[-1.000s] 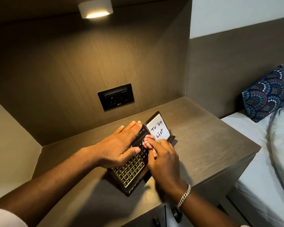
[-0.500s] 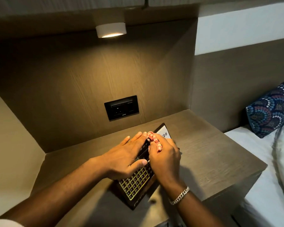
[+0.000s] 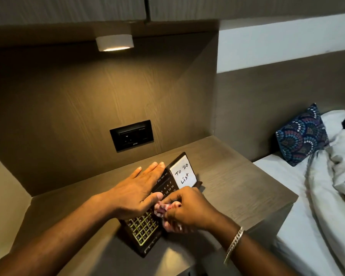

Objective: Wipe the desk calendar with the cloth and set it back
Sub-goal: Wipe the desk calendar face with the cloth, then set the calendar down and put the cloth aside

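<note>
The desk calendar [image 3: 144, 233] is a dark board with a gold-lined number grid and a white "To Do List" panel at its far end; it leans on the wooden bedside table [image 3: 237, 188]. My left hand [image 3: 136, 193] lies flat along its left side, fingers together, steadying it. My right hand [image 3: 189, 211] is closed on a small pink and white cloth [image 3: 164, 209] and presses it on the middle of the calendar's face. The cloth hides part of the grid.
A black socket plate [image 3: 131, 135] is set in the wood back wall, under a small lit lamp [image 3: 114, 42]. A bed with white sheets [image 3: 315, 216] and a blue patterned cushion [image 3: 302, 134] lies to the right.
My right hand with the cloth has slid from the far end of the calendar down towards me, uncovering the "To Do List" panel. The view tilted upward.
</note>
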Demonstrator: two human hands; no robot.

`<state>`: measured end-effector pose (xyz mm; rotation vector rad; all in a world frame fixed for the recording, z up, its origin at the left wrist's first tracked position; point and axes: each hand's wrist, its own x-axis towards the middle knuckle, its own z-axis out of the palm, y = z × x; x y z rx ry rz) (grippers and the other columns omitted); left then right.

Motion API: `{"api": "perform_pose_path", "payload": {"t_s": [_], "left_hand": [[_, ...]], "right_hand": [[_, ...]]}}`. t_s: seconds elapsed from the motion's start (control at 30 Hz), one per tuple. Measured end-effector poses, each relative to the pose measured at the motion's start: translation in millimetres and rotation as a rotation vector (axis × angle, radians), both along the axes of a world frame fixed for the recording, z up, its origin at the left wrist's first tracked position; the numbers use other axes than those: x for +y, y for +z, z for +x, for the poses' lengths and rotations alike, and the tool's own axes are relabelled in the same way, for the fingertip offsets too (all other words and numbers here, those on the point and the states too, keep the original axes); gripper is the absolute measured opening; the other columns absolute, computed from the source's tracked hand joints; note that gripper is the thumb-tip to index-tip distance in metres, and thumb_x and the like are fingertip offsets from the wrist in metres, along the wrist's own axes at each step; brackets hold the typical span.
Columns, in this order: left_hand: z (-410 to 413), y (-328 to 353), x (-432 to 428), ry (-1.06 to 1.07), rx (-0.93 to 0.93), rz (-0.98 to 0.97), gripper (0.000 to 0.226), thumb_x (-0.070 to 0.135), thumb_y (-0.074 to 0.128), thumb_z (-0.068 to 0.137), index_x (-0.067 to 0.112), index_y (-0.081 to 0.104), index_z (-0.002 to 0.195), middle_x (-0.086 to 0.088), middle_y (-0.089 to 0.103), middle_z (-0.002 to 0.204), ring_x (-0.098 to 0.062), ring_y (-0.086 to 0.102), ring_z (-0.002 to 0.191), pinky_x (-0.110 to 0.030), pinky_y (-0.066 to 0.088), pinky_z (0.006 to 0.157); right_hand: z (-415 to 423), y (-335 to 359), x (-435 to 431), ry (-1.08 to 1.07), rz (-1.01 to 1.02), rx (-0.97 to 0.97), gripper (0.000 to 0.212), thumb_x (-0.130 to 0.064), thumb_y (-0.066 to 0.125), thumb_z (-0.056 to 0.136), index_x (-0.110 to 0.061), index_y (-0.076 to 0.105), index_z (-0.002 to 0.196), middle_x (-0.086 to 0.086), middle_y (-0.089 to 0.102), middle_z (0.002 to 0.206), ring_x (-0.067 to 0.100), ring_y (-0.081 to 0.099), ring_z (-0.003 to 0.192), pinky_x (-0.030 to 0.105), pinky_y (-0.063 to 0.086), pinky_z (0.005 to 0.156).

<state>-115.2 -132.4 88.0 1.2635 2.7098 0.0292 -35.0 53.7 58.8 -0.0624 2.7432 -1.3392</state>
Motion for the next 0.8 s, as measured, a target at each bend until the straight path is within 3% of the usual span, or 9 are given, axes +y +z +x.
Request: {"api": "perform_pose_path", "payload": {"t_s": [0.1,0.23,0.33,0.43,0.53,0.6,0.7,0.8], "left_hand": [[-0.4,-2.6,6.3,-0.002,0.087,-0.014,0.076,0.060,0.019,0.094,0.025,-0.019,0.150,0.001,-0.013,0.162,-0.010,-0.019,0.147,-0.040,-0.006,0.121],[9.5,-8.8,18.9,0.082,0.120,0.045,0.076,0.064,0.016,0.091,0.027,-0.012,0.151,0.003,-0.002,0.163,-0.008,-0.014,0.148,-0.035,-0.006,0.120],[19.9,-7.1,31.2,0.188,0.104,0.088,0.079,0.067,0.010,0.087,0.025,-0.001,0.153,0.002,0.008,0.163,-0.006,-0.006,0.148,-0.034,-0.004,0.120],[27.6,-5.8,40.6,0.254,0.162,0.109,0.083,0.065,0.005,0.083,0.021,0.009,0.153,-0.001,0.017,0.162,-0.009,0.001,0.148,-0.036,0.000,0.121],[35.5,-10.5,45.9,0.323,0.218,0.097,0.081,0.064,0.003,0.085,0.020,0.008,0.153,-0.002,0.019,0.162,-0.011,0.003,0.148,-0.039,0.002,0.121],[39.0,-13.2,49.6,0.365,0.249,0.062,0.081,0.066,0.002,0.086,0.021,0.004,0.153,-0.002,0.015,0.162,-0.011,0.001,0.149,-0.042,0.001,0.122],[48.3,-13.0,56.9,0.428,0.296,0.012,0.084,0.069,0.001,0.084,0.021,0.001,0.153,-0.002,0.008,0.163,-0.014,-0.004,0.149,-0.045,-0.003,0.121],[71.0,-10.7,62.2,0.510,0.412,0.215,0.077,0.062,0.015,0.090,0.019,0.008,0.153,-0.002,0.008,0.163,-0.017,-0.006,0.150,-0.049,-0.002,0.121]], "right_hand": [[-1.8,9.8,39.9,0.038,0.011,0.073,0.028,-0.025,0.073,0.078,-0.028,0.076,0.106,-0.004,0.077,0.099,0.009,0.068,0.090,0.032,0.056,0.083],[-10.2,6.1,126.2,-0.057,0.409,0.260,0.031,-0.034,0.064,0.087,-0.031,0.068,0.118,-0.006,0.072,0.112,0.012,0.063,0.098,0.032,0.052,0.086],[-12.6,-12.6,180.7,-0.027,0.564,0.367,0.036,-0.034,0.059,0.093,-0.032,0.059,0.129,-0.005,0.065,0.127,0.017,0.059,0.115,0.027,0.044,0.095],[-8.4,-47.5,206.4,0.032,0.693,0.261,0.052,-0.049,0.043,0.096,-0.034,0.037,0.146,-0.001,0.037,0.156,0.022,0.032,0.142,0.037,0.029,0.113],[-1.3,-78.6,212.3,0.086,0.748,0.161,0.080,-0.079,0.022,0.084,-0.039,0.008,0.152,-0.003,0.006,0.165,0.025,0.002,0.151,0.051,0.006,0.120],[-1.9,-85.8,212.5,0.082,0.731,0.170,0.093,-0.089,0.015,0.076,-0.038,0.004,0.153,-0.002,0.000,0.165,0.025,-0.004,0.151,0.052,-0.001,0.117],[-2.8,-85.7,210.9,0.099,0.754,0.137,0.105,-0.095,0.010,0.067,-0.035,0.000,0.153,0.002,-0.004,0.166,0.029,-0.007,0.151,0.057,0.001,0.118],[-5.1,-73.0,211.8,0.154,0.783,0.058,0.112,-0.097,0.004,0.060,-0.036,-0.005,0.153,0.002,-0.010,0.165,0.030,-0.011,0.150,0.062,-0.002,0.116]]}}
